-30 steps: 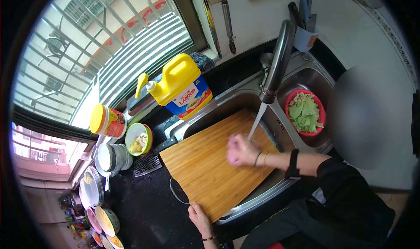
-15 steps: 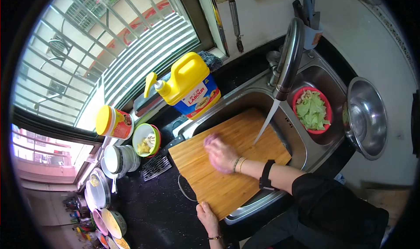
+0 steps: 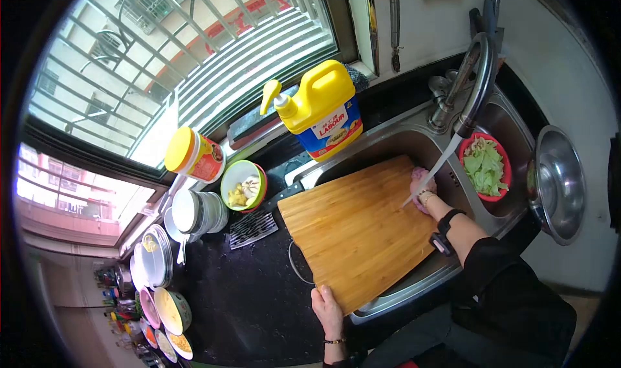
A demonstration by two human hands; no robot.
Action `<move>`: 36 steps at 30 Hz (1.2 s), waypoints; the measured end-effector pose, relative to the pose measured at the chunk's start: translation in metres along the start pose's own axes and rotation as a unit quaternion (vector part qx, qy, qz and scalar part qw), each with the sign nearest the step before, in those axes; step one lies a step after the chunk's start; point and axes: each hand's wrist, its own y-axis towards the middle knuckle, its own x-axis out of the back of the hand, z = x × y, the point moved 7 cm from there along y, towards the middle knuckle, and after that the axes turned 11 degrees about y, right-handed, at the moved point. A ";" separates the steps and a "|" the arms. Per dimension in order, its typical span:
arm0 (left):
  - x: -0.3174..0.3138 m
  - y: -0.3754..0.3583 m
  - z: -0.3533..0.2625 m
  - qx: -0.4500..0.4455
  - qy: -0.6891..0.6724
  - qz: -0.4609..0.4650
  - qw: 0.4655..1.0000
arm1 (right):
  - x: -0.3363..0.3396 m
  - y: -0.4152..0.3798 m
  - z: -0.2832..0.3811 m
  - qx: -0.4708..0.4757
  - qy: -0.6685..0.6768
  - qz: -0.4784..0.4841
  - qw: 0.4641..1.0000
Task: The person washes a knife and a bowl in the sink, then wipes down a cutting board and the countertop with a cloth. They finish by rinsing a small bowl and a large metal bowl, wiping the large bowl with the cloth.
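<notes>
A wooden cutting board (image 3: pixel 356 232) lies tilted across the left basin of the steel sink (image 3: pixel 446 258). My left hand (image 3: pixel 328 311) grips its near left corner. At the board's far right edge is my right hand (image 3: pixel 425 196), closed on a pink cloth (image 3: pixel 419 174). Water from the curved faucet (image 3: pixel 482 77) streams down right beside that hand, onto the board's right part. The fingers of my right hand are partly hidden by the cloth and the water.
In the right basin sits a red basket (image 3: pixel 506 174) of lettuce, with a steel bowl (image 3: pixel 559 184) beside it. A yellow detergent jug (image 3: pixel 326 109) stands behind the board. Left are a cleaver (image 3: pixel 253 229), a green bowl (image 3: pixel 240 185) with garlic, and stacked dishes (image 3: pixel 155 255).
My right hand has moved with the pink cloth from the board's middle to its far right edge, next to the stream. My left hand keeps its hold. The whole view has shifted.
</notes>
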 end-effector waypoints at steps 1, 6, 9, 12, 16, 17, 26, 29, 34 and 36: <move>0.000 0.001 -0.001 0.005 -0.004 0.001 1.000 | -0.004 -0.008 0.014 0.026 0.029 -0.024 0.999; -0.001 0.001 0.002 0.018 0.000 0.005 1.000 | -0.047 -0.031 0.062 0.205 0.270 0.008 0.941; -0.002 0.002 0.005 0.031 -0.013 0.011 0.999 | -0.045 -0.099 0.137 0.249 0.297 0.102 0.916; 0.001 0.001 -0.004 0.011 -0.003 -0.001 1.000 | -0.044 -0.165 0.197 0.431 0.417 0.161 0.784; -0.004 0.004 0.015 0.028 -0.047 0.008 0.998 | -0.036 -0.253 0.221 0.542 0.372 0.344 0.671; -0.006 0.005 0.023 0.070 -0.084 0.020 0.994 | -0.031 -0.273 0.218 0.556 0.333 0.411 0.641; -0.007 0.000 0.017 0.129 -0.152 0.033 0.979 | 0.003 -0.274 0.073 0.602 0.078 0.674 0.421; -0.006 -0.001 0.017 0.127 -0.126 0.021 0.984 | 0.000 -0.234 0.039 0.590 -0.044 0.696 0.407; -0.004 -0.001 0.026 0.136 -0.112 0.006 0.984 | 0.007 -0.174 0.011 0.572 -0.196 0.684 0.408; -0.005 0.000 0.027 0.124 -0.130 0.005 0.984 | -0.005 -0.138 -0.005 0.534 -0.286 0.653 0.455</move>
